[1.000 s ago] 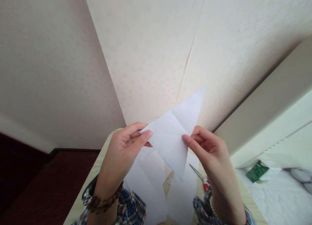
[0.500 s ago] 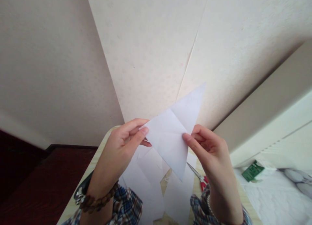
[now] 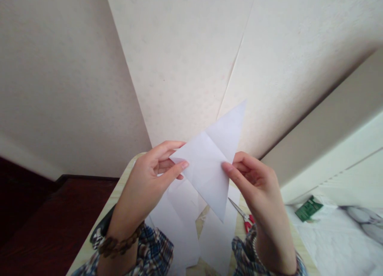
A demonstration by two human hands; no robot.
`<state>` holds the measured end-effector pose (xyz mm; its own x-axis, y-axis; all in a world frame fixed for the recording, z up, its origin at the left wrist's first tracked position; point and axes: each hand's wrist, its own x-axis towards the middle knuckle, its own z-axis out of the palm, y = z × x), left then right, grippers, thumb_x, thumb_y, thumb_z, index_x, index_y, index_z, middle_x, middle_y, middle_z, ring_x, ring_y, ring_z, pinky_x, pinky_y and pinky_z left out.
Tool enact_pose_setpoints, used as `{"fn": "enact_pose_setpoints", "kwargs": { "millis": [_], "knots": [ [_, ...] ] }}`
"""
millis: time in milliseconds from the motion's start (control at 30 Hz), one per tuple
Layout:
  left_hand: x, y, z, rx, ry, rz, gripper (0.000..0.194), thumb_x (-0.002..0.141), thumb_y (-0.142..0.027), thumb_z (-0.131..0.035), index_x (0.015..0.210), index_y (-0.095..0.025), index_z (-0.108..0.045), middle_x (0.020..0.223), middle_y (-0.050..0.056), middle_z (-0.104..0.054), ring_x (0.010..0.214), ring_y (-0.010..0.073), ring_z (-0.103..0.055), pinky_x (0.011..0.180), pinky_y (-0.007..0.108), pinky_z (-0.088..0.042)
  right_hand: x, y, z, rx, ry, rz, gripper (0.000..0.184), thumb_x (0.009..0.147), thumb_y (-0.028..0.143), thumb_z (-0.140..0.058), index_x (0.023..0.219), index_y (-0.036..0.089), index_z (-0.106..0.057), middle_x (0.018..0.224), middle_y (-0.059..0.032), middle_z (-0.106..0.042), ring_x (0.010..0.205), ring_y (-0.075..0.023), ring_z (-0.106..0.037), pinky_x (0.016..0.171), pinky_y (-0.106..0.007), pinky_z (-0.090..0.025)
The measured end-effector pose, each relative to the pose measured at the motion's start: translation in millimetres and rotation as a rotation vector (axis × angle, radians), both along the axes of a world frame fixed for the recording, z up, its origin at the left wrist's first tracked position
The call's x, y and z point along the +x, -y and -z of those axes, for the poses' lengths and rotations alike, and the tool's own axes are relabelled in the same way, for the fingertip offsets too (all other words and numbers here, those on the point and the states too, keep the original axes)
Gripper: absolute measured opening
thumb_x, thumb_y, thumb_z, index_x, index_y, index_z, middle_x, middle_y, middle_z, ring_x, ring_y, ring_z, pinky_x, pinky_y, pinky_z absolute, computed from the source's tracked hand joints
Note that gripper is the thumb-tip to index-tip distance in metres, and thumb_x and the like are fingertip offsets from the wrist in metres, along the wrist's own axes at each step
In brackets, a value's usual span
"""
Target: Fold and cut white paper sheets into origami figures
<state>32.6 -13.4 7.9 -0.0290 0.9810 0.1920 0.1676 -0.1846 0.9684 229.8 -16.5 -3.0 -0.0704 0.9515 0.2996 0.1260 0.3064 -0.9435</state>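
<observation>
Head view: two bare hands hold a folded sheet up in front of a pale wall corner, above a light wooden tabletop [image 3: 125, 184].
Folded paper: a white triangle [image 3: 211, 164], creased across its middle, one tip pointing up and right, another pointing down; it is raised clear of the tabletop, between the two hands.
Left hand: the left hand [image 3: 148, 184] pinches the triangle's left corner, thumb on the near face and fingers curled behind it.
Right hand: the right hand [image 3: 257, 184] pinches the triangle's right edge, thumb on the near face and the other fingers folded behind.
Wrists: a brown beaded bracelet [image 3: 119, 244] circles the left wrist; plaid sleeves [image 3: 155, 252] show at both forearms.
Loose sheets: more white paper [image 3: 179, 224] lies flat on the tabletop under the raised triangle, its pieces overlapping.
Scissors: a pair of red-handled scissors [image 3: 241, 217] lies on the tabletop just beside the right wrist, the blades pointing toward the loose paper.
Right margin: a small green packet [image 3: 308, 208] rests on a white surface, well apart from the hands.
</observation>
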Motion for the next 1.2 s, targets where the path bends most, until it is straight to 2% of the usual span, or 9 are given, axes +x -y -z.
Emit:
{"fn": "enact_pose_setpoints", "kwargs": {
  "millis": [300,733,900,1033,1200],
  "knots": [
    [-2.7,-0.3,-0.2,0.040,-0.067,0.036,0.023,0.082,-0.020,-0.069,0.104,-0.024,-0.075,0.083,-0.006,-0.077,0.059,0.0052,-0.064,0.056,0.009,-0.051,0.4,0.5,0.9,-0.020,-0.001,-0.014,0.017,0.089,0.028,-0.064,0.073,0.023,-0.063,0.065,0.0046,-0.066,0.061,-0.0103,-0.058,0.053,-0.020,-0.040],
    [-1.7,0.2,0.3,-0.007,-0.131,-0.042,0.030,0.080,-0.025,-0.069,0.109,-0.026,-0.076,0.073,-0.006,-0.076,0.055,0.0084,-0.061,0.051,0.013,-0.050,-0.1,0.2,-0.8,-0.011,0.016,-0.013,0.017,0.090,0.030,-0.063,0.074,0.022,-0.064,0.063,0.0041,-0.064,0.058,-0.0100,-0.055,0.048,-0.020,-0.037],
    [-1.9,0.4,-0.6,-0.031,-0.225,-0.040,0.038,0.078,-0.028,-0.070,0.115,-0.024,-0.074,0.061,-0.006,-0.071,0.053,0.0110,-0.060,0.052,0.018,-0.047,0.7,0.3,-0.2,-0.018,0.006,-0.026,0.016,0.090,0.030,-0.063,0.076,0.023,-0.065,0.064,0.0038,-0.064,0.058,-0.0100,-0.056,0.048,-0.019,-0.037],
    [-3.2,0.6,0.3,-0.031,-0.339,-0.048,0.042,0.079,-0.032,-0.068,0.120,-0.025,-0.070,0.049,-0.008,-0.061,0.049,0.0117,-0.055,0.054,0.021,-0.043,1.9,0.6,0.6,-0.028,-0.004,-0.024,0.016,0.090,0.031,-0.063,0.077,0.024,-0.066,0.063,0.0037,-0.064,0.059,-0.0106,-0.057,0.048,-0.019,-0.039],
    [-3.3,-0.3,3.1,-0.039,-0.407,0.000,0.041,0.084,-0.033,-0.062,0.124,-0.030,-0.067,0.049,-0.009,-0.053,0.049,0.0123,-0.049,0.052,0.023,-0.040,2.7,0.3,0.2,-0.028,-0.015,-0.020,0.017,0.090,0.033,-0.063,0.076,0.024,-0.067,0.063,0.0033,-0.066,0.060,-0.0109,-0.059,0.048,-0.018,-0.040]
  ]
}}
